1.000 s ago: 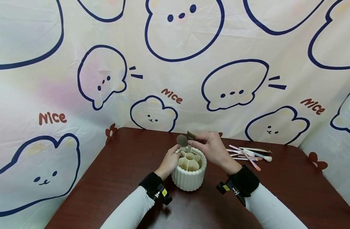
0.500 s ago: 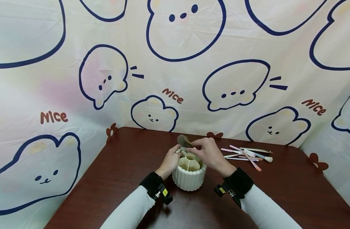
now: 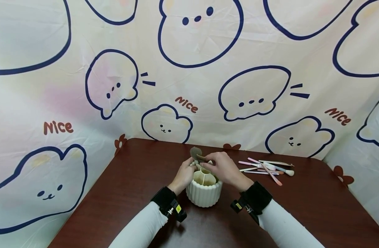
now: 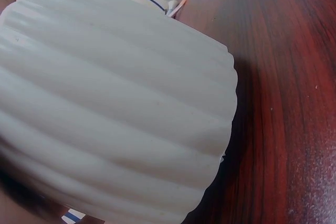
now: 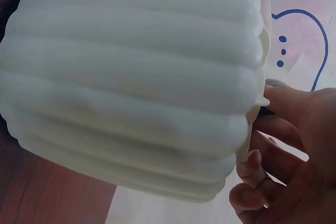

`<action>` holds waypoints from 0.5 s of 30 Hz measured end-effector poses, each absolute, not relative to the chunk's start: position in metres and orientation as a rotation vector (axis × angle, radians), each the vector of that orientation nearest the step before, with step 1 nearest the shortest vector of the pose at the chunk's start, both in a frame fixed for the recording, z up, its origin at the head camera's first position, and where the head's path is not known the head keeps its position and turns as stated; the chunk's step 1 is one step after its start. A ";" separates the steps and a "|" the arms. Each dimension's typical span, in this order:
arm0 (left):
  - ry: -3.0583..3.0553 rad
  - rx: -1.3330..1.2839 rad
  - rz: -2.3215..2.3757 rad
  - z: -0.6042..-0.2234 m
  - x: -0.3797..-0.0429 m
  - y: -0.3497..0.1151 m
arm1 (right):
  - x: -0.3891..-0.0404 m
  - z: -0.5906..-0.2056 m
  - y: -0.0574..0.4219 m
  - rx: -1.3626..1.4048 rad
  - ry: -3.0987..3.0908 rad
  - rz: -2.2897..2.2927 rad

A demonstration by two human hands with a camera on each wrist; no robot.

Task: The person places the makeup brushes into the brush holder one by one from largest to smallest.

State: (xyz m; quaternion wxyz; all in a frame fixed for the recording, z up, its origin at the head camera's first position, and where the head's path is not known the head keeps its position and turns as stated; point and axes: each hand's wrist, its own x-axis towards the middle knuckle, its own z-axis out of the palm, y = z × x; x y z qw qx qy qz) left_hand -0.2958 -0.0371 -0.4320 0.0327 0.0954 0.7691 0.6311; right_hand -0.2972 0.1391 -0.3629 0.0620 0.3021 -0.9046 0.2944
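A cream ribbed makeup brush holder (image 3: 204,194) with inner compartments stands on the table; its fluted wall (image 4: 115,93) fills most of the left wrist view. My left hand (image 3: 183,175) grips its rim at the back left. By those fingers a makeup brush with a round, grey-brown head (image 3: 195,152) sticks up from the holder. My right hand (image 3: 224,167) pinches a second makeup brush (image 3: 201,158) over the back of the holder, its brown head tilted left against the round one. In the right wrist view the right fingers (image 5: 281,158) are right at the rim, its brush mostly hidden.
Several loose makeup brushes (image 3: 271,168), with pink, white and blue handles, lie in a pile right of the holder. The dark brown wooden table (image 3: 139,165) reaches back to a cartoon-printed cloth (image 3: 205,86).
My right hand has moved down and left, tipping its brush from upright to leaning left and lowering it toward the holder. My left hand stays at the rim.
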 end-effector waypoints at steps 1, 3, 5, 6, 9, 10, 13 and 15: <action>2.370 0.293 1.943 -0.433 -0.296 -0.037 | -0.297 -0.363 0.139 0.920 -2.739 0.882; 2.374 0.293 1.944 -0.434 -0.296 -0.037 | -0.298 -0.365 0.141 0.932 -2.744 0.858; 2.375 0.299 1.946 -0.434 -0.296 -0.037 | -0.298 -0.366 0.141 0.947 -2.743 0.821; 2.374 0.301 1.947 -0.434 -0.296 -0.037 | -0.298 -0.367 0.142 0.955 -2.742 0.804; 2.375 0.296 1.944 -0.434 -0.296 -0.036 | -0.299 -0.368 0.143 0.968 -2.746 0.768; 2.375 0.293 1.942 -0.434 -0.296 -0.036 | -0.299 -0.368 0.144 0.972 -2.751 0.772; 2.372 0.282 1.936 -0.433 -0.296 -0.037 | -0.300 -0.368 0.145 0.981 -2.767 0.816; 2.370 0.277 1.935 -0.432 -0.295 -0.037 | -0.301 -0.366 0.146 1.002 -2.776 0.849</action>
